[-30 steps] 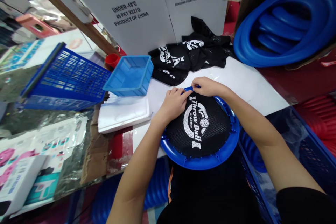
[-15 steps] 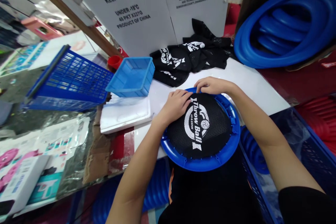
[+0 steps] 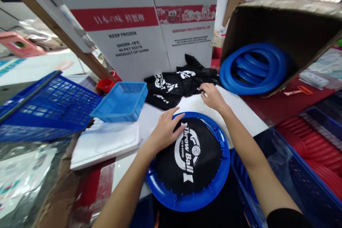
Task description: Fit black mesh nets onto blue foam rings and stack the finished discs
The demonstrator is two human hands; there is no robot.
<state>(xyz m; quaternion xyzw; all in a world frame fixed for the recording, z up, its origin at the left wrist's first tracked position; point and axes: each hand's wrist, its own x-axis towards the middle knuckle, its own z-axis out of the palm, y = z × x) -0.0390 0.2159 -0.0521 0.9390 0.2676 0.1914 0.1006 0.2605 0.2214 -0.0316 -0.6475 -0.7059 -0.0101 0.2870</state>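
1. The left hand (image 3: 164, 133) is lying open and flat on the near-left edge of the black mesh net (image 3: 188, 156), pressing it down and gripping nothing.
2. That net, printed "Throw Ball", is sitting stretched inside the blue ring frame (image 3: 213, 194), which is resting on the white bench (image 3: 240, 114) and overhanging its near edge.
3. The right hand (image 3: 211, 96) is reaching to the heap of loose black nets (image 3: 173, 85) at the back of the bench; its fingers are touching the heap's edge, though whether they are pinching a net is hard to tell from this angle.
4. The net appears seated around the whole ring, so this piece is looking finished, judging by the even rim.
5. Plenty is remaining: bare blue rings (image 3: 252, 69) are waiting in the tilted cardboard box (image 3: 280, 21) to the right, just beside the heap.
6. A light blue tray (image 3: 120, 101) and a dark blue basket (image 3: 50, 105) are standing to the left, apart from both hands.
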